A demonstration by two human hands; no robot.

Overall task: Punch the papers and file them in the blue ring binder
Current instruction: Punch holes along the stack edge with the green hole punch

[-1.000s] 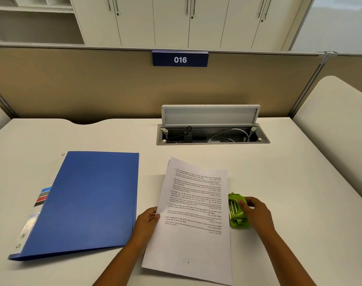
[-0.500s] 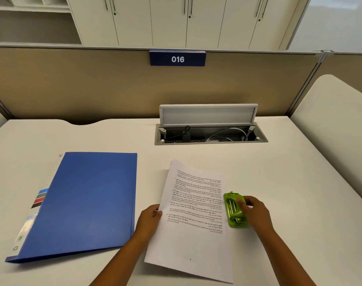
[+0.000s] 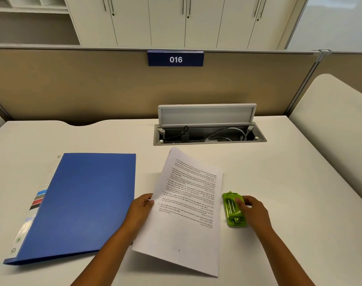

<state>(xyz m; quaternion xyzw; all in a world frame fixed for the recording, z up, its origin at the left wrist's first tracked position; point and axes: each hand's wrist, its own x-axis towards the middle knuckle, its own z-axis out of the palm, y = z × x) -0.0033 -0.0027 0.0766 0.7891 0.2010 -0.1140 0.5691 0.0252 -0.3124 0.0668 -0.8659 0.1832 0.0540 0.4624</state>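
A closed blue ring binder [image 3: 81,205] lies flat on the white desk [image 3: 289,193] at the left. To its right is a printed sheet of paper [image 3: 186,213], its left side lifted off the desk. My left hand [image 3: 142,210] pinches the paper's left edge. A small green hole punch [image 3: 233,209] sits just clear of the paper's right edge. My right hand [image 3: 253,211] grips the punch from the right, thumb on its top.
An open cable tray [image 3: 209,135] with its lid raised is sunk into the desk behind the paper. A beige partition [image 3: 114,85] with a "016" sign [image 3: 175,58] closes off the back. A rounded side panel [image 3: 336,124] stands at the right.
My left hand has lifted the paper's left side and pulled it slightly left, opening a gap between the paper and the punch. My right hand stays on the punch.
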